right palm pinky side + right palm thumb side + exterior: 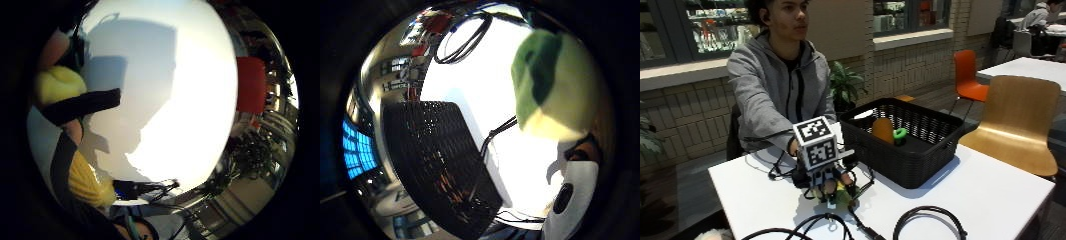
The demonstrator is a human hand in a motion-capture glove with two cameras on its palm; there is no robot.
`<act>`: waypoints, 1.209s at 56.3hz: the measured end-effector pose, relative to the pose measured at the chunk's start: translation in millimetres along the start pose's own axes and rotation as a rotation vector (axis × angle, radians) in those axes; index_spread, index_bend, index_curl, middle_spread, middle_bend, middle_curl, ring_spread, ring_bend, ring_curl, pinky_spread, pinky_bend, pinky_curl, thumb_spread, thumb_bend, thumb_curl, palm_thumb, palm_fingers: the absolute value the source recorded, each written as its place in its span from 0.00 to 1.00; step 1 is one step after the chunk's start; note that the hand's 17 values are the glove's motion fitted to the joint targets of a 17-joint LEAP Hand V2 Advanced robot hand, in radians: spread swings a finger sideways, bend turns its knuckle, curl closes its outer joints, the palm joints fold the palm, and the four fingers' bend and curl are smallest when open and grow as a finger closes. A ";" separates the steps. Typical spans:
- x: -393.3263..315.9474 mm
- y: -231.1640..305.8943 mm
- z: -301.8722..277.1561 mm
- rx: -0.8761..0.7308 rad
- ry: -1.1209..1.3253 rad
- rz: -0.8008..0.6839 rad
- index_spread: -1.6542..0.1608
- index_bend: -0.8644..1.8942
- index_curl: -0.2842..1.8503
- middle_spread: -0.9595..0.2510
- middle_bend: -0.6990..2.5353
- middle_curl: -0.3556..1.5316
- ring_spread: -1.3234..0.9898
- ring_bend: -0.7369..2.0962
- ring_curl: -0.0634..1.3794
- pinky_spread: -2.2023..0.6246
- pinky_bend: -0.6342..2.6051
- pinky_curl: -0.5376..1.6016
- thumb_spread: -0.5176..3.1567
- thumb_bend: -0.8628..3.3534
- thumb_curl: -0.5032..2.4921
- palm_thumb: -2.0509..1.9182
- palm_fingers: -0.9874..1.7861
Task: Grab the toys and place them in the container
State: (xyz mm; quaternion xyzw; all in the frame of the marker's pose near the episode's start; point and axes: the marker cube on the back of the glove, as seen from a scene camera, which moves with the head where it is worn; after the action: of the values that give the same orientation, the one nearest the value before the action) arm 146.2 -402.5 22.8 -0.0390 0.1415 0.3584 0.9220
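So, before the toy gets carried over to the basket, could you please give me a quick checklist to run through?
1. Toy in hand: right hand curls round a yellow-green toy: ok.
2. Toy off the table: cannot tell.
3. Black basket open on top: ok.
4. Room inside beside the orange toy: ok.
5. Cables clear of the path: cannot tell.
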 end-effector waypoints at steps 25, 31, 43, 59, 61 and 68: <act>-85.2 103.6 -123.9 0.288 -0.060 -0.502 0.75 0.47 0.26 0.67 0.35 0.54 0.43 0.72 0.47 0.65 0.65 0.48 0.43 0.33 0.53 0.71 0.57; -141.5 137.7 -130.6 0.263 -0.083 -0.662 0.74 0.50 0.29 0.64 0.35 0.57 0.42 0.72 0.48 0.65 0.64 0.48 0.41 0.33 0.58 0.70 0.57; -229.3 153.9 -115.5 0.230 -0.014 -0.747 0.74 0.53 0.33 0.60 0.34 0.62 0.42 0.72 0.49 0.64 0.64 0.49 0.37 0.34 0.66 0.69 0.57; -261.2 126.0 -79.5 0.048 0.229 -0.769 0.74 0.39 0.33 0.66 0.27 0.62 0.46 0.63 0.49 0.67 0.67 0.52 0.37 0.35 0.72 0.65 0.24; -259.0 126.9 -77.4 0.033 0.238 -0.784 0.74 0.37 0.32 0.69 0.26 0.60 0.47 0.57 0.45 0.69 0.66 0.50 0.39 0.35 0.70 0.63 0.21; -235.7 131.5 -79.1 0.058 0.210 -0.820 0.74 0.35 0.28 0.77 0.24 0.52 0.51 0.47 0.36 0.72 0.63 0.47 0.46 0.34 0.64 0.59 0.23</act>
State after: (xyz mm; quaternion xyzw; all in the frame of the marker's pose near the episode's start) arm -126.3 -472.1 19.0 -0.1022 0.2174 -0.0481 0.9695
